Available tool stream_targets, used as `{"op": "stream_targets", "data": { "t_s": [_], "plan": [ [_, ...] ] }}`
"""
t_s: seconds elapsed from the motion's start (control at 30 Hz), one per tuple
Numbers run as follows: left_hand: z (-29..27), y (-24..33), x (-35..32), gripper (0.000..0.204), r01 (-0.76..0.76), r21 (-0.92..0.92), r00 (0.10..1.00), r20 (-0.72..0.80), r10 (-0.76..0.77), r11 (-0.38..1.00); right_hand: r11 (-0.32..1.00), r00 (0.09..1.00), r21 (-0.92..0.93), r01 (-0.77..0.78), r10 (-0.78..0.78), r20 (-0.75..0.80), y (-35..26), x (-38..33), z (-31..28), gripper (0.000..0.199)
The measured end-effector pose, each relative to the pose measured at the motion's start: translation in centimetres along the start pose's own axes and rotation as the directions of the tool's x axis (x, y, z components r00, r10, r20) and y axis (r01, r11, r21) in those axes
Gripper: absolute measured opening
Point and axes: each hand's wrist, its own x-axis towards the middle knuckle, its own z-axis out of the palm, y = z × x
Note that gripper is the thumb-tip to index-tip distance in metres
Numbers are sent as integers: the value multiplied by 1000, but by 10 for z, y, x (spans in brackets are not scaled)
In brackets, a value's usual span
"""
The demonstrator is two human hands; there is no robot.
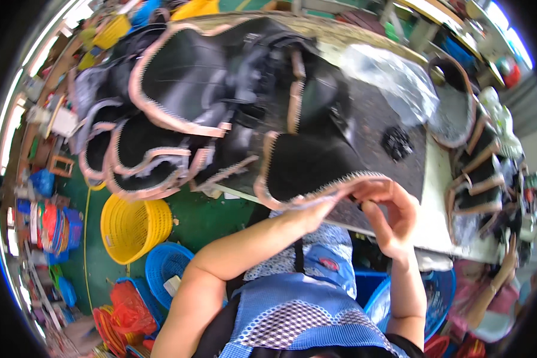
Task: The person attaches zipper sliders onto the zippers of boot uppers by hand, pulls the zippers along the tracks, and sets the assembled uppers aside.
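A black shoe-upper piece (pixel 307 164) with a pinkish saw-toothed edge lies at the near edge of the work table (pixel 438 197). My left hand (pixel 313 210) pinches its lower edge from below. My right hand (pixel 391 215) curls its fingers around the same edge just to the right. A big pile of similar black and pink-edged pieces (pixel 203 95) is heaped across the table beyond my hands.
More trimmed pieces (pixel 477 161) are stacked at the table's right end beside a clear plastic bag (pixel 394 77). A yellow basket (pixel 131 227) and blue baskets (pixel 164 268) stand on the green floor at left. Another person's arm (pixel 495 286) shows at lower right.
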Motion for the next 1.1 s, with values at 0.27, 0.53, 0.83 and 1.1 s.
{"op": "stream_targets", "data": {
  "t_s": [0.27, 0.53, 0.83, 1.1],
  "plan": [
    [33, 28, 47, 25, 233, 95, 960, -182, -213, 968, 923, 918, 367, -118, 242, -313, 56, -30, -41, 9],
    [31, 12, 54, 26, 239, 81, 965, -127, -228, 968, 893, 929, -435, 114, -251, -273, 58, -32, -44, 18],
    [28, 1, 54, 28, 145, 35, 988, -57, -143, 989, 816, 933, -557, 152, -305, -193, 46, -20, -39, 18],
    [29, 12, 49, 25, 119, 130, 993, -24, -117, 984, 837, 964, -527, 144, -240, -117, 46, -9, -47, 18]
  ]
}}
